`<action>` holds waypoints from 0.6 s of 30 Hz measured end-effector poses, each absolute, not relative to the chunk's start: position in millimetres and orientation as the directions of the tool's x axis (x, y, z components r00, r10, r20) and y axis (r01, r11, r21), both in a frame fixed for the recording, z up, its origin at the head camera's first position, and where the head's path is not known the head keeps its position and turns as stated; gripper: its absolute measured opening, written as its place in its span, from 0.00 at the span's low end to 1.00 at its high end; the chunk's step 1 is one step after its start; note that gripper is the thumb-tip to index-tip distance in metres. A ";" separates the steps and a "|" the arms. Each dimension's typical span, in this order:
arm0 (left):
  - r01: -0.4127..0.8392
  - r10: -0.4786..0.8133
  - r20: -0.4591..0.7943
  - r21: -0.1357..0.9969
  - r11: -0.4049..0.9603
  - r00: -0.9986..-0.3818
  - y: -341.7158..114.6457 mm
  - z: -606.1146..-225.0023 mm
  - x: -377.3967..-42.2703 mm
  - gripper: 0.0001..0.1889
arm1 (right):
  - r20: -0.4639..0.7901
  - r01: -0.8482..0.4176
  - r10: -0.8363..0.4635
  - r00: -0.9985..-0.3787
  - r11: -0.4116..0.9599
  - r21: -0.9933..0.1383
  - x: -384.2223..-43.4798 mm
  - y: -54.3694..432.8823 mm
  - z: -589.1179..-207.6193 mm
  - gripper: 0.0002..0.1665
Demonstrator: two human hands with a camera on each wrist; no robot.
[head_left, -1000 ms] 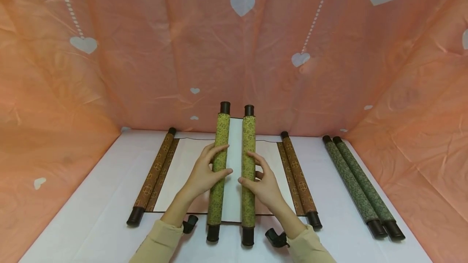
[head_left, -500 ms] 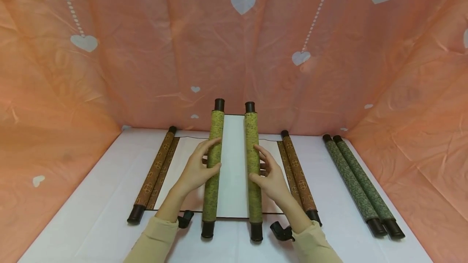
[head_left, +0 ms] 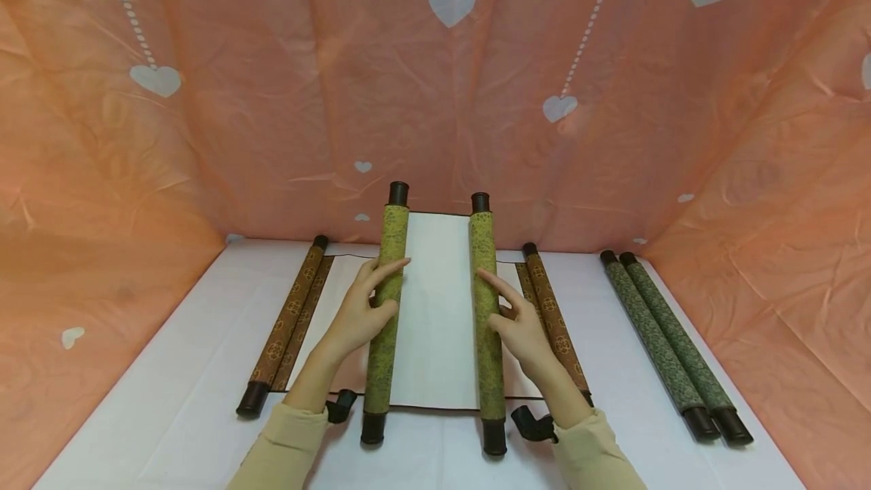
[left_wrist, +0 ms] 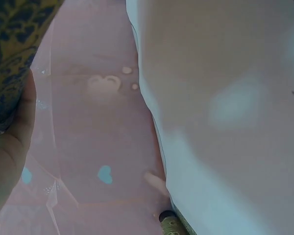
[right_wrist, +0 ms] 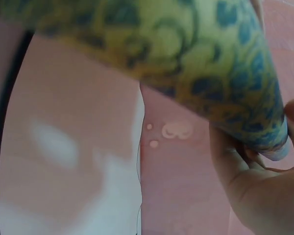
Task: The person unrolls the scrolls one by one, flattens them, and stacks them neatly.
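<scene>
Spread wider than a second ago, the yellow-green patterned paper scroll (head_left: pixel 438 286) is held above the unrolled brown-patterned scroll (head_left: pixel 289 312). Its white sheet (head_left: pixel 435 346) should be light and crease easily, its stiff rollers (head_left: pixel 382 358) best taken mid-length, where left hand (head_left: pixel 361 312) and right hand (head_left: pixel 524 327) each clamp one.

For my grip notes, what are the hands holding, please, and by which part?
The yellow-green scroll: the left hand holds its left roller, the right hand its right roller, around mid-length.
</scene>
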State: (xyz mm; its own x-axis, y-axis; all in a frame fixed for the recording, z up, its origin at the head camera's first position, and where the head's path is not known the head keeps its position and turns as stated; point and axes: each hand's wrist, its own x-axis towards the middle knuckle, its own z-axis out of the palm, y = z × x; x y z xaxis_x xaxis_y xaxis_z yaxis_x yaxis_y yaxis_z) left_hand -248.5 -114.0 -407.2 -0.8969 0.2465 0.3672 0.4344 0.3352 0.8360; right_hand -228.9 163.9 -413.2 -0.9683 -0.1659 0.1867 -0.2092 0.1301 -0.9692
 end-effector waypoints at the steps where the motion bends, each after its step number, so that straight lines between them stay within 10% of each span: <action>1: 0.438 0.247 0.370 0.834 0.337 -0.895 -114.0 -407.0 -248.4 0.37 | 0.176 -0.197 -0.167 -0.970 0.120 -0.973 -229.3 164.2 -413.3 0.47; 18: 0.486 0.263 0.412 0.782 0.389 -0.873 -126.6 -401.5 -250.3 0.36 | 0.236 -0.258 -0.185 -0.954 0.106 -0.960 -234.2 175.9 -410.7 0.50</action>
State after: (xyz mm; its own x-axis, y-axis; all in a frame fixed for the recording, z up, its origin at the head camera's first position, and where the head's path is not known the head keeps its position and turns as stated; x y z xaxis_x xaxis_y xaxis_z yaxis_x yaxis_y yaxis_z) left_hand -250.3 -126.6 -401.5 -0.8726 0.2629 0.4116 0.4863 0.3892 0.7824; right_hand -234.2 175.9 -410.7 -0.9540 -0.1853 0.2357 -0.2578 0.1055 -0.9604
